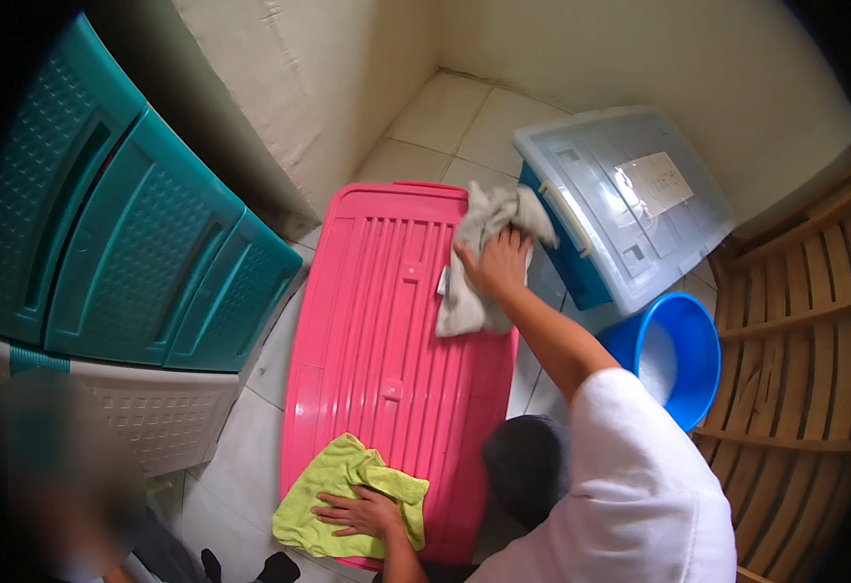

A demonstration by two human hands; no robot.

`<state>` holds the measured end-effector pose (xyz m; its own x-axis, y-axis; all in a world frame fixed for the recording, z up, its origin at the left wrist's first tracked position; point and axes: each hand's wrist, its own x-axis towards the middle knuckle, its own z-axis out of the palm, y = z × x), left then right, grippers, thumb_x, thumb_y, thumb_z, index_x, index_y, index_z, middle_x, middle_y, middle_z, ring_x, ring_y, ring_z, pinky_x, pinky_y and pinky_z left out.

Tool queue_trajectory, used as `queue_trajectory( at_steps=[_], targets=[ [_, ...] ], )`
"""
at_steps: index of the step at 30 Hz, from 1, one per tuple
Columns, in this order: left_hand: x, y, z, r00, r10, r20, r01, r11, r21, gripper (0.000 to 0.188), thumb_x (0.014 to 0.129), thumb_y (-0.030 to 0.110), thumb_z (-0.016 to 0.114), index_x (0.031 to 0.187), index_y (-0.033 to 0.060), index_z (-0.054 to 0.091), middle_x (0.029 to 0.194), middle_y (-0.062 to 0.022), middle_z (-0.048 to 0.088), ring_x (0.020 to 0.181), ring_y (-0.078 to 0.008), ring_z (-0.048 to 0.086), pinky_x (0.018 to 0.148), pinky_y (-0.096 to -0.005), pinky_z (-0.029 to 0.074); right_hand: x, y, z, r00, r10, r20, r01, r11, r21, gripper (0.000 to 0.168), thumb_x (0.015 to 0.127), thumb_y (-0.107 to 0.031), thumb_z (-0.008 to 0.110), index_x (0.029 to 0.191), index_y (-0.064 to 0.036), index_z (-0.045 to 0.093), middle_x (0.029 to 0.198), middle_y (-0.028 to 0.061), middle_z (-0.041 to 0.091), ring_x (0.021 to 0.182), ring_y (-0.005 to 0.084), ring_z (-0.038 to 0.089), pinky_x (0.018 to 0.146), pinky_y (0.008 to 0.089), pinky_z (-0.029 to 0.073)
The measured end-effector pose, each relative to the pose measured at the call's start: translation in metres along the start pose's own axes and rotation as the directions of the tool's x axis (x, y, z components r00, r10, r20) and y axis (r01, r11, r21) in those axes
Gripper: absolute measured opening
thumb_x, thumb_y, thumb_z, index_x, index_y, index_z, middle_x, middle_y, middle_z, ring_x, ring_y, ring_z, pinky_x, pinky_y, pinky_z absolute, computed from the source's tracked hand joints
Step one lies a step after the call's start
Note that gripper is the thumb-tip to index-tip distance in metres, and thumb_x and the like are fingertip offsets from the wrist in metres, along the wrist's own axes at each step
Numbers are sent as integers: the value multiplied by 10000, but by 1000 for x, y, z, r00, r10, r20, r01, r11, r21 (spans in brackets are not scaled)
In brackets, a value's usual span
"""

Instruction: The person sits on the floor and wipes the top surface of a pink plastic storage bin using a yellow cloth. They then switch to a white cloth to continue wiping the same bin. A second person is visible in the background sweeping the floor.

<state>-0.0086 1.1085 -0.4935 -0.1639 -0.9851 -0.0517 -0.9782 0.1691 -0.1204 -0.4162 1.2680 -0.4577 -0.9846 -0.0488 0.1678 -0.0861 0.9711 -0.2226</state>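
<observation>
A large pink plastic lid (374,313) with raised ribs lies before me, probably on a storage box whose sides I cannot see. Near its far right corner, my right hand (500,261) presses on a bunched grey cloth (462,310) with a small white tag. Part of that cloth hangs past the lid's right edge and looks blurred. At the near end, a yellow-green cloth (309,528) is spread over the lid. My left hand (363,511) rests flat on it, fingers spread and pointing left.
A blue box with a translucent lid (615,211) stands at the right, beside a blue bucket (702,364) holding whitish contents. Wooden slats (782,364) line the far right. Teal drawers (141,240) stand left, and a person (68,466) is at lower left.
</observation>
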Motion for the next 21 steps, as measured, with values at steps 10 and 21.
queue_trajectory(
  at_steps=[10, 21],
  targets=[
    [4, -8, 12, 987, 68, -146, -71, 997, -14, 675, 926, 447, 359, 1453, 77, 155, 1495, -223, 94, 1375, -376, 156, 1004, -656, 179, -6, -159, 74, 679, -717, 155, 674, 693, 253, 736, 798, -495, 537, 1327, 0, 413, 1411, 143, 379, 1316, 290, 332, 1111, 404, 197],
    [5, -12, 13, 990, 11, -142, -13, 1000, -12, 695, 924, 469, 352, 1465, 112, 101, 1514, -180, 45, 1394, -337, 104, 1038, -629, 139, 38, 5, 11, 985, -144, 92, 159, 970, -183, 680, 900, -553, 345, 1189, 27, 551, 1267, 169, 503, 1234, 282, 414, 1032, 479, 262]
  ],
)
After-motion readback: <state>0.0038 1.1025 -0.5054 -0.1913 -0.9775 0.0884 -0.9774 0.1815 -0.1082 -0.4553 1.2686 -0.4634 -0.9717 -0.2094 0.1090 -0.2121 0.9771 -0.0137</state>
